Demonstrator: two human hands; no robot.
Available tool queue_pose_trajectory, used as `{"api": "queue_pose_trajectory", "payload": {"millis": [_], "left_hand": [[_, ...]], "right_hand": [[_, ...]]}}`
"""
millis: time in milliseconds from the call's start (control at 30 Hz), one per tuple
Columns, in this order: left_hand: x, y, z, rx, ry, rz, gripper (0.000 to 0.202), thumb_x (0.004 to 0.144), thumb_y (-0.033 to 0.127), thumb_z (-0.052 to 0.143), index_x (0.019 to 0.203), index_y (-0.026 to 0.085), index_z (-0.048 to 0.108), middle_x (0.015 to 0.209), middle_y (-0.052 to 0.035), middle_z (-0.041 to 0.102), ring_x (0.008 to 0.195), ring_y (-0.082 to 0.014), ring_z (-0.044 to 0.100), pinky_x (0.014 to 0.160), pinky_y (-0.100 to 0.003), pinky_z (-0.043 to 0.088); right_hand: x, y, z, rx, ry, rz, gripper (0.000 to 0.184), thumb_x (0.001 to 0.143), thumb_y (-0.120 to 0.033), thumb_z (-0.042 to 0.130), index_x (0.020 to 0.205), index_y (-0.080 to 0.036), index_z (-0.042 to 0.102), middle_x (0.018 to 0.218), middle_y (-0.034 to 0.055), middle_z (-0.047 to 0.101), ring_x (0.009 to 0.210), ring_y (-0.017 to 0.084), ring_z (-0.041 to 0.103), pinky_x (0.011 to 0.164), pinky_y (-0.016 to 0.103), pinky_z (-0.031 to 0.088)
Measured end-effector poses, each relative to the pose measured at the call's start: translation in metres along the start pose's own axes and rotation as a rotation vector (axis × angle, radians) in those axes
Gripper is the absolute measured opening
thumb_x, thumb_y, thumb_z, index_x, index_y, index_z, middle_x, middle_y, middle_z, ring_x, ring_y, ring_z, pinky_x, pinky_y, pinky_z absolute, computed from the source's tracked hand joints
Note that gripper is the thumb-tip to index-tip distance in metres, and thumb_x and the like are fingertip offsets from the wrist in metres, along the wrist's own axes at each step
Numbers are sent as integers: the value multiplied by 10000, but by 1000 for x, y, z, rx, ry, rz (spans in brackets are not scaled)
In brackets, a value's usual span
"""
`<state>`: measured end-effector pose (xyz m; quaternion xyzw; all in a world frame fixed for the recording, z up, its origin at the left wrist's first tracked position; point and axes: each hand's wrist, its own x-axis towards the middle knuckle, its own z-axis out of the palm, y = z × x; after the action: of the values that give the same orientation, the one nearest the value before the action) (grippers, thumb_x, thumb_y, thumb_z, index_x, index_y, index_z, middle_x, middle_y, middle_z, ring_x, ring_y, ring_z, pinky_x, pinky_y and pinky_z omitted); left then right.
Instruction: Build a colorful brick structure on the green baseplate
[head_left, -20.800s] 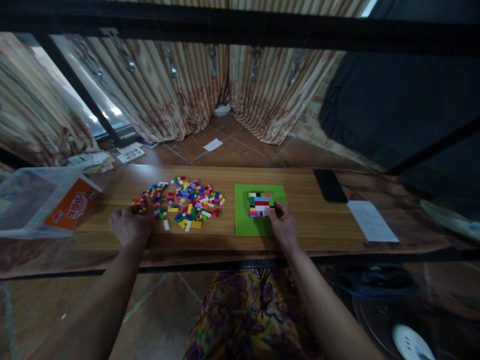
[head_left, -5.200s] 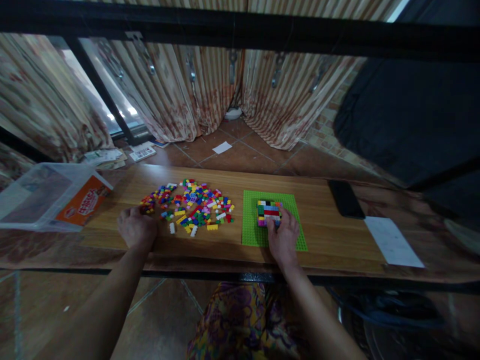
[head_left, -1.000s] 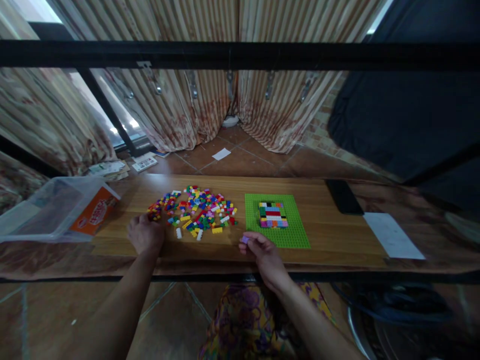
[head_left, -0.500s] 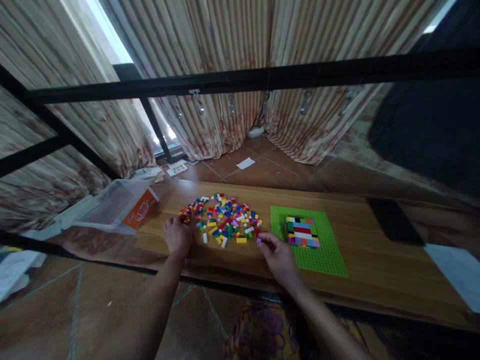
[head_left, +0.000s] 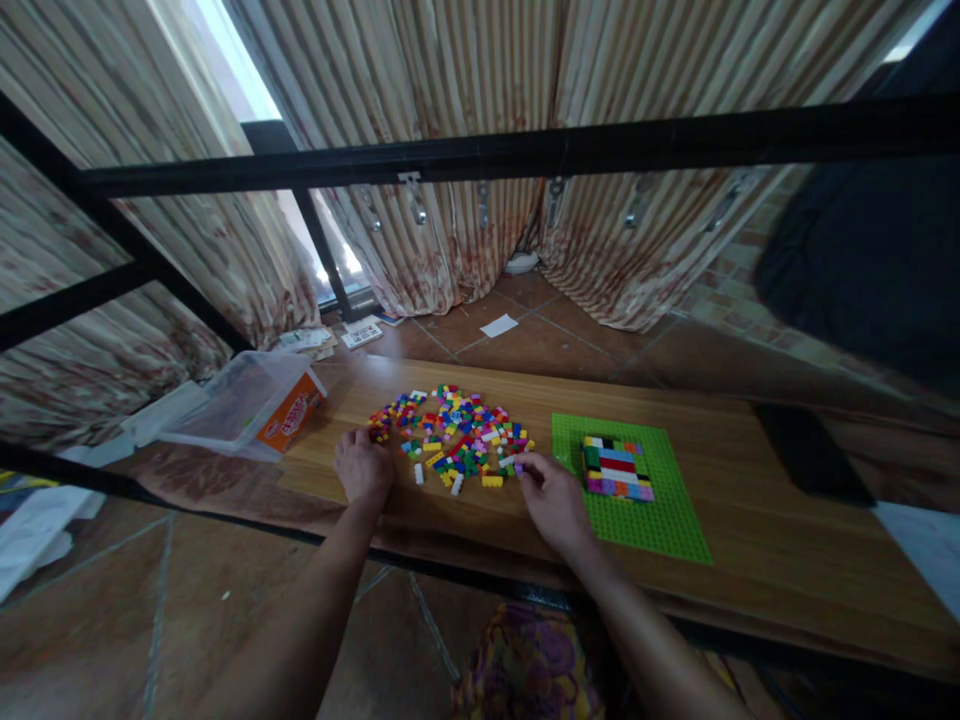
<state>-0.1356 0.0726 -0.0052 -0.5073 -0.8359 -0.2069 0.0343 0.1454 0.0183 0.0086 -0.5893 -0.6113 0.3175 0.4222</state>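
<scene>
- Right hand (head_left: 553, 500): grip clamped on a small purple brick (head_left: 518, 468), thumb against fingers. Hand is now at the right side of the brick pile (head_left: 469, 457). 1.0 s ago it had the brick by the baseplate's near-left corner; 5.2 s ago it was on the build.
- Vs 0.5 s ago: right hand has closed up slightly on the pile, brick in the same pinch.
- Left hand (head_left: 364, 468): same spot in all frames, curled at the pile's left end. Can't tell if its grip is together or holding a brick.
- Build (head_left: 619, 468): hands off it now, sitting on the green baseplate (head_left: 679, 525), right of the pile. Near row fully visible; the right hand covered part of it 5.2 s ago.
- Pile: mid-tabletop (head_left: 757, 590), left of baseplate, same place as before.
- Clear box (head_left: 225, 420) at the tabletop's left end, black phone (head_left: 814, 455) toward the far-right corner, white paper (head_left: 919, 545) at the right end: unmoved.
- Camera has swung left since 1.0 s ago; tabletop now runs diagonally, paper cut off by the frame.
</scene>
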Motion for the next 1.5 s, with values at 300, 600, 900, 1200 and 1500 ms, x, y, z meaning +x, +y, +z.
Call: {"api": "queue_pose_trajectory", "payload": {"millis": [300,600,900,1200,1500], "left_hand": [[1,1,-1,20,-8,-7,352,866,156,460,1154,122,660,1154,-163,603,1085,-297,529,900,-397,434],[3,1,0,15,-14,-5,373,857,156,453,1163,110,660,1166,-180,602,1096,-316,525,901,-416,438],[4,3,-4,-19,-39,-14,405,836,151,448,1184,119,652,1195,-182,588,1117,-320,513,932,-433,430],[6,1,-2,-40,-15,4,379,825,140,461,1138,94,671,1164,-208,596,1129,-343,516,943,-459,431],[5,3,-1,11,-17,17,372,832,149,461,1137,93,668,1146,-196,599,1102,-322,521,932,-429,423]], "right_hand": [[-8,-13,-1,1073,9,471,289,595,-269,819,863,-228,718,886,0,730,835,148,678,822,305,535],[-19,-13,-8,824,132,232,275,638,-351,827,834,-224,680,748,-30,669,677,130,633,681,283,536],[-47,12,-33,500,131,174,203,778,-386,703,893,-227,649,839,4,679,792,167,649,781,320,531],[-69,7,-44,826,155,411,298,624,-401,830,778,-214,656,741,-10,665,677,159,646,655,299,520],[-57,13,-37,294,101,230,128,787,-337,647,841,-222,659,792,11,670,733,175,621,722,318,496]]}}
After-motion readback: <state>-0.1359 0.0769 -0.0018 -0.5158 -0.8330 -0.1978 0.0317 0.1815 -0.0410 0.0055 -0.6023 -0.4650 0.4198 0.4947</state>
